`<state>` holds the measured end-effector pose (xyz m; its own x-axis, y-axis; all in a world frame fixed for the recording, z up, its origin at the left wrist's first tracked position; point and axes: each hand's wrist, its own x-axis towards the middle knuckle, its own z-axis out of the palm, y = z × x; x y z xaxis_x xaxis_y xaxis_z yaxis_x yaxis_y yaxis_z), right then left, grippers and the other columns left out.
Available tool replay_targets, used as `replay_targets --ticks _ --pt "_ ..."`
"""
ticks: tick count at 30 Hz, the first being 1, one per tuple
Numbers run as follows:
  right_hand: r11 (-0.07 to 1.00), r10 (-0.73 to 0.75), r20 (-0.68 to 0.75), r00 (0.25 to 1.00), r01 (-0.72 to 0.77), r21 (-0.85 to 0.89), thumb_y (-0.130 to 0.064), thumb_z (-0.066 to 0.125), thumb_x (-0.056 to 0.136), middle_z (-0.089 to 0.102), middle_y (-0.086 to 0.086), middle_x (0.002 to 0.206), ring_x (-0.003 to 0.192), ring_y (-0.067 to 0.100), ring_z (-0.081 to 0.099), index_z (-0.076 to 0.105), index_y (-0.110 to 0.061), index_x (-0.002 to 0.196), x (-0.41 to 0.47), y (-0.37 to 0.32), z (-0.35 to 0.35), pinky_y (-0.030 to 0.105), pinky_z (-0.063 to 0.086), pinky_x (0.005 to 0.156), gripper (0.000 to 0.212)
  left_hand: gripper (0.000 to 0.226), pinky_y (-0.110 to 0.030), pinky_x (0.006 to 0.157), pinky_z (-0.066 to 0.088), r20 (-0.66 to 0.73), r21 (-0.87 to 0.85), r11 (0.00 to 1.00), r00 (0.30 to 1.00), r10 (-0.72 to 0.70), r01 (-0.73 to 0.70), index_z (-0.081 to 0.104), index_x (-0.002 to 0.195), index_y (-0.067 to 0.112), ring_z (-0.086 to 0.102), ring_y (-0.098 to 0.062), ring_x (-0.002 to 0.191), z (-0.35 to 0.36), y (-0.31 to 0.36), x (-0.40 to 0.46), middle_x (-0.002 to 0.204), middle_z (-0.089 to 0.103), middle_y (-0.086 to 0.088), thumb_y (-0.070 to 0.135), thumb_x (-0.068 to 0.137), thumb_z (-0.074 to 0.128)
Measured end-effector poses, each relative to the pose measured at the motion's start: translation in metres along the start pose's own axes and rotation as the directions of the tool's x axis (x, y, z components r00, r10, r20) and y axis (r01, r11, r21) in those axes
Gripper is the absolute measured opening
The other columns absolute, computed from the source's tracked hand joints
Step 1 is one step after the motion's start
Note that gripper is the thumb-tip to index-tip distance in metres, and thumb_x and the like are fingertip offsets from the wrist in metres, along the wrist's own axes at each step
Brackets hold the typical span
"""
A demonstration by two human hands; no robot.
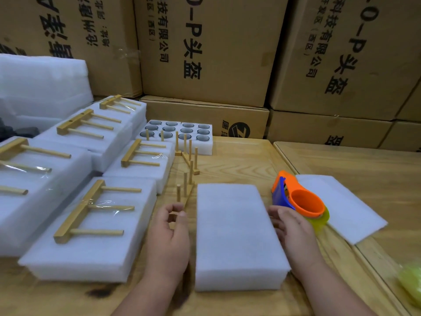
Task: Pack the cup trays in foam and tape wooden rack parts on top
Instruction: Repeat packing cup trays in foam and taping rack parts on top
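A closed white foam pack (234, 233) lies flat on the wooden table in front of me. My left hand (169, 229) is at its left edge, thumb and forefinger pinching the near end of a wooden rack part (185, 192) whose pegs stand upright. My right hand (292, 231) rests against the pack's right edge with relaxed fingers and holds nothing. Just behind it lies an orange and blue tape dispenser (296, 197). A second rack part (188, 156) stands further back, near an open foam cup tray (182, 133) holding several cups.
Several foam packs with rack parts taped on top (91, 224) fill the left side. A loose foam sheet (341, 206) lies at the right, across the table seam. Stacked foam (41, 85) and cardboard boxes (205, 53) form the back wall. Something yellow-green (410, 283) sits at the right edge.
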<state>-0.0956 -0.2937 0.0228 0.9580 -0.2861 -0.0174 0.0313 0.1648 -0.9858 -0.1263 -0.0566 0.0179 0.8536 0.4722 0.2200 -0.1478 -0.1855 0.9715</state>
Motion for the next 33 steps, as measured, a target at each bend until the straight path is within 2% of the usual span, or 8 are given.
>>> replay_targets --ticks 3,8,12,18,22,25,30,33 --pt "0.999 -0.002 0.007 1.000 0.002 -0.036 -0.009 0.049 0.104 0.078 0.014 0.092 0.078 0.020 0.074 0.072 -0.004 0.099 0.002 0.003 -0.002 0.032 0.054 0.064 0.023 0.028 -0.048 0.086 0.051 -0.095 0.080 0.995 0.994 -0.050 0.058 0.052 0.114 0.032 0.061 -0.029 0.087 0.003 -0.001 0.009 0.104 0.057 -0.005 0.021 0.092 0.065" --pt "0.999 0.000 0.012 1.000 0.000 -0.039 -0.006 0.051 0.102 0.076 0.014 0.082 0.062 0.014 0.068 0.071 -0.003 0.095 0.005 0.003 -0.002 0.022 0.052 0.051 0.022 0.058 -0.034 0.096 0.044 -0.015 0.294 0.956 1.000 -0.004 0.008 0.042 0.148 0.013 0.059 -0.018 0.098 0.010 0.000 0.020 0.138 0.049 -0.004 0.014 0.094 0.062" --pt "0.999 -0.003 0.010 1.000 0.003 -0.038 -0.005 0.051 0.102 0.074 0.011 0.074 0.056 0.012 0.064 0.071 -0.002 0.093 0.005 0.004 -0.002 0.021 0.050 0.048 0.021 0.039 -0.033 0.106 0.043 0.040 0.394 0.919 0.999 -0.003 -0.013 0.060 0.138 0.012 0.059 -0.024 0.123 0.015 -0.001 0.028 0.136 0.063 -0.006 0.016 0.099 0.057" --pt "0.999 -0.006 0.019 1.000 0.006 -0.038 -0.005 0.052 0.101 0.075 0.016 0.081 0.061 0.015 0.067 0.072 -0.004 0.090 0.007 0.006 -0.003 0.023 0.051 0.051 0.023 0.016 -0.038 0.090 0.051 0.065 0.361 0.932 0.998 0.009 -0.032 0.066 0.098 0.030 0.065 -0.021 0.100 0.016 -0.001 0.031 0.104 0.069 0.003 0.017 0.099 0.057" --pt "0.998 -0.024 0.022 0.999 0.025 -0.055 -0.005 0.052 0.101 0.074 0.013 0.075 0.057 0.013 0.065 0.072 -0.004 0.089 0.006 0.005 -0.004 0.022 0.050 0.048 0.023 0.026 -0.044 0.104 0.048 0.184 0.310 0.950 0.982 -0.041 -0.018 0.061 0.121 0.034 0.060 -0.019 0.117 0.014 -0.005 0.035 0.124 0.067 0.002 0.020 0.101 0.052" --pt "0.998 -0.030 0.026 0.999 0.031 -0.053 -0.004 0.051 0.101 0.074 0.010 0.072 0.055 0.011 0.064 0.071 -0.002 0.090 0.004 0.003 -0.003 0.020 0.048 0.047 0.023 0.036 -0.042 0.118 0.034 0.240 0.316 0.946 0.971 -0.001 -0.077 0.060 0.138 0.021 0.045 -0.015 0.138 0.013 -0.007 0.035 0.146 0.055 0.004 0.021 0.103 0.050" --pt "0.998 -0.037 0.040 0.999 0.039 -0.049 -0.003 0.050 0.101 0.072 0.007 0.068 0.051 0.009 0.061 0.070 -0.001 0.089 0.001 0.002 -0.003 0.019 0.047 0.045 0.024 0.020 -0.029 0.113 0.035 0.246 0.311 0.938 0.966 0.075 -0.151 0.068 0.116 0.018 0.047 -0.006 0.130 0.011 -0.004 0.034 0.141 0.055 0.007 0.024 0.102 0.056" --pt "0.998 -0.043 0.045 0.998 0.045 -0.045 -0.003 0.049 0.101 0.072 0.007 0.068 0.051 0.009 0.061 0.070 -0.002 0.087 0.001 0.001 -0.003 0.019 0.047 0.045 0.025 0.014 -0.018 0.100 0.035 0.202 0.266 0.949 0.973 0.116 -0.168 0.061 0.114 0.032 0.048 0.002 0.119 0.005 0.004 0.032 0.132 0.058 0.015 0.026 0.103 0.055"
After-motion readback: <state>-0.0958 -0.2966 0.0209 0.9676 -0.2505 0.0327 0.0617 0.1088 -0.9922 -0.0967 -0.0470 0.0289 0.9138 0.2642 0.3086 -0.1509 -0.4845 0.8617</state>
